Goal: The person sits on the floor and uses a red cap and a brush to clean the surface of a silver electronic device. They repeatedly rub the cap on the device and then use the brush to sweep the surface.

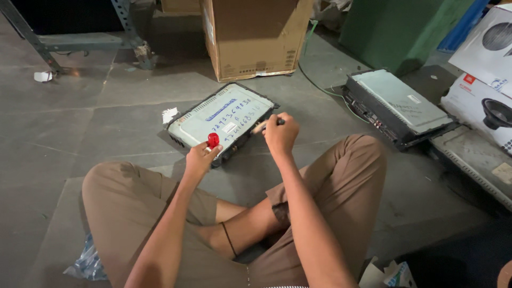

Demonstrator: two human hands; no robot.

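Person sits cross-legged on floor (80, 122). Left hand (198, 159), fingers closed round a small red cap (213, 140), rests at near edge of flat grey metal unit (221, 118) lying mid-floor. Right hand (280, 134), fingers pinched on a marker (268, 125), touches the unit's right end. Second unit (400, 104) well apart, right.

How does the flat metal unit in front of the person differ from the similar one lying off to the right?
The near unit carries blue handwriting and a small white label on its pale lid; the far unit shows only a small label. The near unit has the left hand, holding a red-handled tool, and the right hand at its front edge; the far unit is untouched. They slant opposite ways on the floor. Both are flat, dark-framed boxes with pale lids.
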